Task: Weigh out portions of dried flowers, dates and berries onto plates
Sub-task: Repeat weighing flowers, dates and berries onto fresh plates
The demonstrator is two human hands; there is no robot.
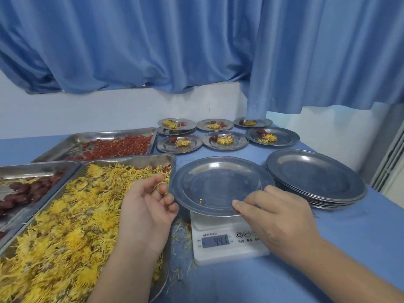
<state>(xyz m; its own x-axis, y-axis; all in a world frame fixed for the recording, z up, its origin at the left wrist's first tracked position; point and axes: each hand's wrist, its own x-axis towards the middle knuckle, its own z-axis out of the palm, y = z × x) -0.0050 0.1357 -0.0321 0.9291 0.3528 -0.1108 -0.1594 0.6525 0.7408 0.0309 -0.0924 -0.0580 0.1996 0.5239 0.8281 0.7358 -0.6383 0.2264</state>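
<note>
Dried flowers [65, 226], yellow and fluffy, fill the big metal tray [153, 159] on the near left of the blue tabletop [328, 270]. Dark red dates [26, 191] lie in a tray to the left of it. Red berries [122, 147] lie in a tray behind it.

The left hand [148, 202] hangs over the right edge of the flower tray, just beside the plate [216, 184]. Its fingers are loosely curled, and I cannot tell if it holds any petals. The right hand [277, 215] grips the near rim of that plate with curled fingers.

The plate sits on a white scale [227, 248] in the middle. The little screen shows the digits 441. One tiny yellow petal [201, 201] lies on the plate. Loose petals [181, 235] lie on the tabletop between the tray and the scale.

A stack of plates [314, 178] stands to the right. Far back, filled plates [225, 139] sit in two rows, each with flowers and red bits. A blue curtain [196, 40] hangs behind.
</note>
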